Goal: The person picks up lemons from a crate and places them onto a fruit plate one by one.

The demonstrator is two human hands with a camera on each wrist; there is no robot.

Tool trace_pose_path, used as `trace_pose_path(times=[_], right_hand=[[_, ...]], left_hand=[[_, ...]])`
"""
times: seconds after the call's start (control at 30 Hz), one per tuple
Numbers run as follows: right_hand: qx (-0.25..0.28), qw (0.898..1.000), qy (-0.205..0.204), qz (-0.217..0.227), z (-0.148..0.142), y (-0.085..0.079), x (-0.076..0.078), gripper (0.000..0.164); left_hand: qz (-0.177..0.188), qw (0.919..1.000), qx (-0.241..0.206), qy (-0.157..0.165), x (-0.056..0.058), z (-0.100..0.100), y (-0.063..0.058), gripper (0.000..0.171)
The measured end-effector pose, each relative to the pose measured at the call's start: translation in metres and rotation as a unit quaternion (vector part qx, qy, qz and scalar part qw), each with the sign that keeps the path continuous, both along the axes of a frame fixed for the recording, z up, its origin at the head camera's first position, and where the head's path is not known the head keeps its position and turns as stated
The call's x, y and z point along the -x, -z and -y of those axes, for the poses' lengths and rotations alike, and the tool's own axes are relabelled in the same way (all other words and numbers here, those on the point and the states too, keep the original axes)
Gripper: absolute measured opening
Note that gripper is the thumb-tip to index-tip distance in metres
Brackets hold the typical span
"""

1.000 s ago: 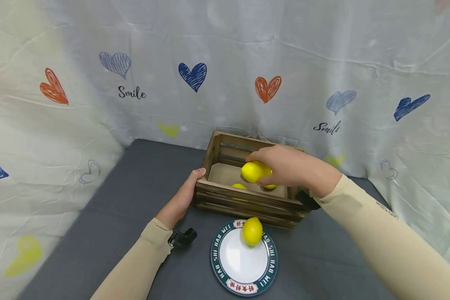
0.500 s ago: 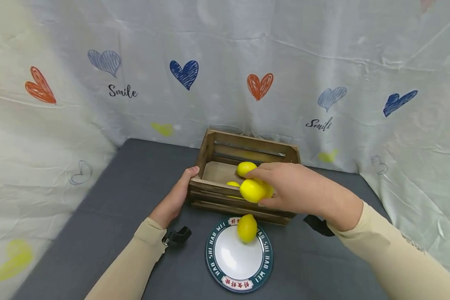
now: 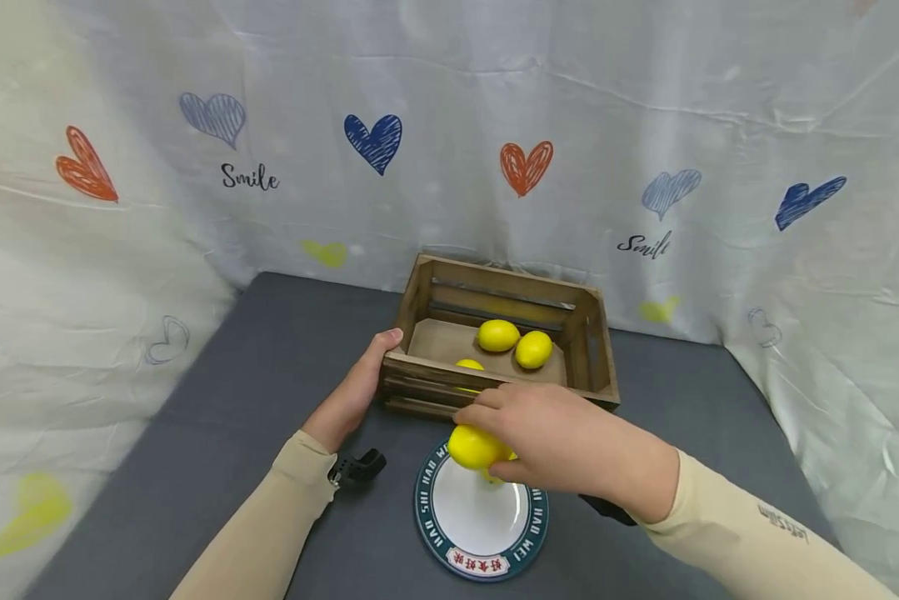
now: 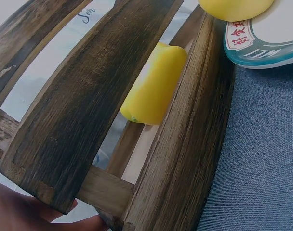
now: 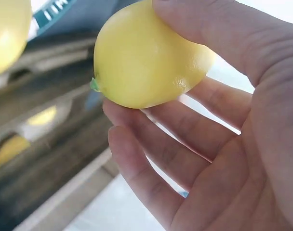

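Note:
My right hand (image 3: 569, 437) holds a yellow lemon (image 3: 477, 447) over the far part of the white plate (image 3: 479, 521) with a green rim. In the right wrist view, thumb and fingers pinch this lemon (image 5: 146, 57), its green tip showing. Another lemon (image 5: 6, 33) lies on the plate, mostly hidden in the head view. My left hand (image 3: 355, 387) grips the left end of the slatted wooden crate (image 3: 427, 392), thumb over the rim. Inside the crate are three lemons: one at the back (image 3: 497, 335), one to the right (image 3: 533, 349), one behind the front slats (image 3: 469, 365).
The crate stands on a dark grey table (image 3: 269, 358), just beyond the plate. A pale curtain (image 3: 449, 183) printed with hearts hangs behind the table and along its sides. A dark wrist strap (image 3: 359, 467) sits at my left wrist.
My right hand has lifted a lemon out of the crate and brought it toward me, over the plate. The left hand has kept its grip on the crate.

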State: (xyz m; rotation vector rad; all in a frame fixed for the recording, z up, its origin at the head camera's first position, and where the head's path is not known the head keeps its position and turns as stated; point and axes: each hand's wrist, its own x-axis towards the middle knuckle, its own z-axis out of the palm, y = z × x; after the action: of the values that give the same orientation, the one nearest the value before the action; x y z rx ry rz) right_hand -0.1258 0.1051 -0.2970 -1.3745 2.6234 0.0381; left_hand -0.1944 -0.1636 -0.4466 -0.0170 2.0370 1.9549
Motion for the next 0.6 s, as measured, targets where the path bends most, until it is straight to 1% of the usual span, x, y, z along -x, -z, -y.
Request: trace_pose_path(times=[0.1,0.23,0.4,0.5,0.6], right_hand=[[-0.004,1.000,-0.012,-0.001,0.005,0.014,0.000,0.056],[-0.016,0.999,-0.036,-0.009,0.013,0.032,0.000,0.054],[-0.027,0.998,-0.054,-0.003,0.024,0.053,0.000,0.050],[-0.027,0.998,-0.057,-0.001,0.027,0.064,0.001,0.047],[-0.030,0.998,-0.051,0.001,0.027,0.074,0.003,0.047]], left_hand=[[-0.005,1.0000,0.002,0.005,0.000,-0.001,0.001,0.088],[-0.005,1.0000,0.009,-0.001,0.000,0.000,0.001,0.089],[-0.001,1.0000,0.009,-0.003,0.000,0.003,0.002,0.089],[0.003,1.0000,0.007,-0.005,0.000,0.002,0.001,0.090],[0.004,1.0000,0.008,-0.004,0.001,0.001,0.001,0.090]])
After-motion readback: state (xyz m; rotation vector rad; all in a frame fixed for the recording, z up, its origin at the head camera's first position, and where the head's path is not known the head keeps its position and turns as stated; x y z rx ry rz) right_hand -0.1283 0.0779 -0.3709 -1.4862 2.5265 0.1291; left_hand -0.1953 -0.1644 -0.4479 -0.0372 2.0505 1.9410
